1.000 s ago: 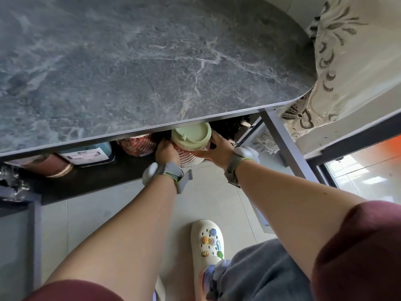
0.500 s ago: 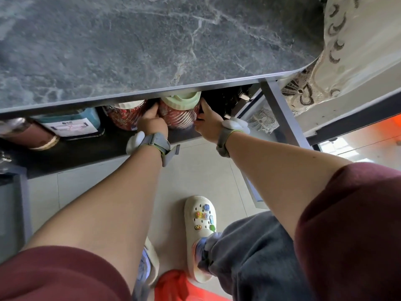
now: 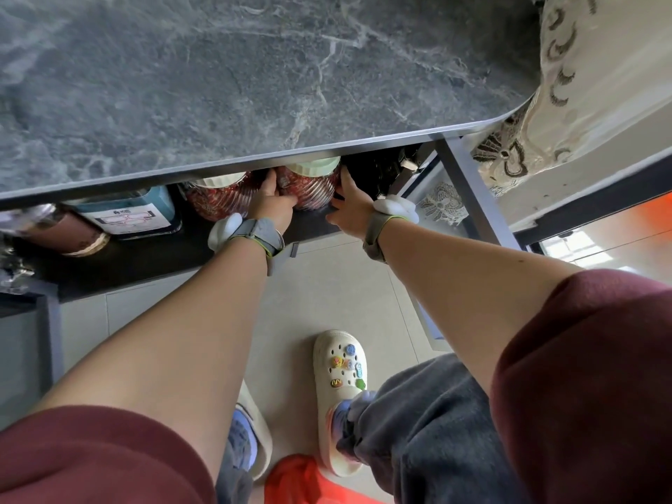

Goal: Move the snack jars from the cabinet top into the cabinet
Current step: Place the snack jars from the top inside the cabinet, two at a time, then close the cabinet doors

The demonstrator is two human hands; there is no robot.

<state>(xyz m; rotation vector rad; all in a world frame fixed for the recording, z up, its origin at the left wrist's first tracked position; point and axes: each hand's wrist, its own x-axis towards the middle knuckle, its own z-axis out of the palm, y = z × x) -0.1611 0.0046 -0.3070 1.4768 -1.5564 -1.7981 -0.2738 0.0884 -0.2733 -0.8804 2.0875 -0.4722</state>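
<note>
A ribbed clear snack jar (image 3: pixel 314 187) with a pale green lid and red contents stands on the dark shelf (image 3: pixel 145 260) inside the cabinet, just under the grey marble cabinet top (image 3: pixel 254 85). My left hand (image 3: pixel 271 207) presses its left side and my right hand (image 3: pixel 349 209) its right side, so both hold it. To its left stands a second snack jar (image 3: pixel 218 198) with a cream lid, touching the held jar. The lid tops are partly hidden by the marble edge.
A blue-labelled tin (image 3: pixel 127 216) and a brown round container (image 3: pixel 62 231) stand further left on the shelf. A grey cabinet frame post (image 3: pixel 472 201) rises at the right, with a lace cloth (image 3: pixel 582 67) above. My feet in white clogs (image 3: pixel 340 394) stand on a tiled floor.
The green-lidded jar has gone deeper under the marble top onto the shelf, next to the cream-lidded jar. Both hands followed it inward and still hold its sides.
</note>
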